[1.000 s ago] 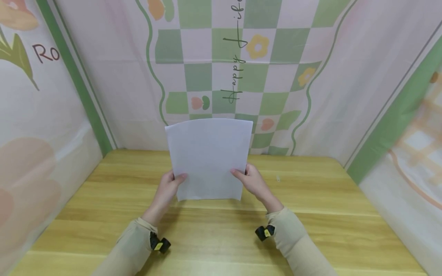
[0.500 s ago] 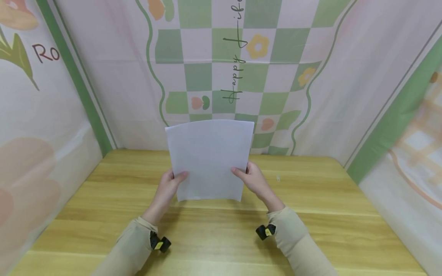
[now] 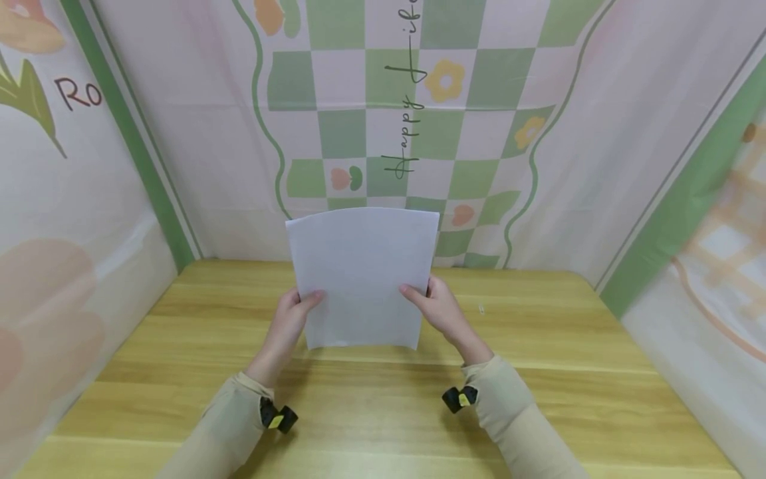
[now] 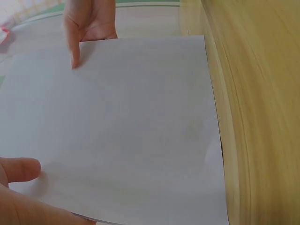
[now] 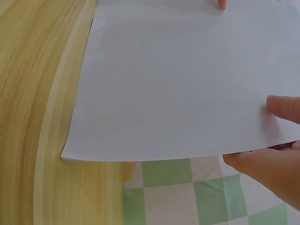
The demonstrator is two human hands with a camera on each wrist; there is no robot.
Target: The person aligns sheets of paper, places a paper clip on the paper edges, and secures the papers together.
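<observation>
White paper, a blank sheet or thin stack, stands nearly upright over the table, its top edge bowed. My left hand grips its left edge, thumb on the near face and fingers behind. On the opposite edge, my right hand pinches it the same way, a little below mid-height. The left wrist view shows the paper with its lower edge right at the wooden surface. In the right wrist view, the right thumb presses the face while fingers support it from behind.
A small pale clip-like piece lies on the wooden table right of the paper. Behind hangs a checkered curtain, with more printed cloth at both sides. Small black cameras sit on both wrists.
Both hands have slid slightly up along the paper's edges. The paper stays almost in the same place and upright.
</observation>
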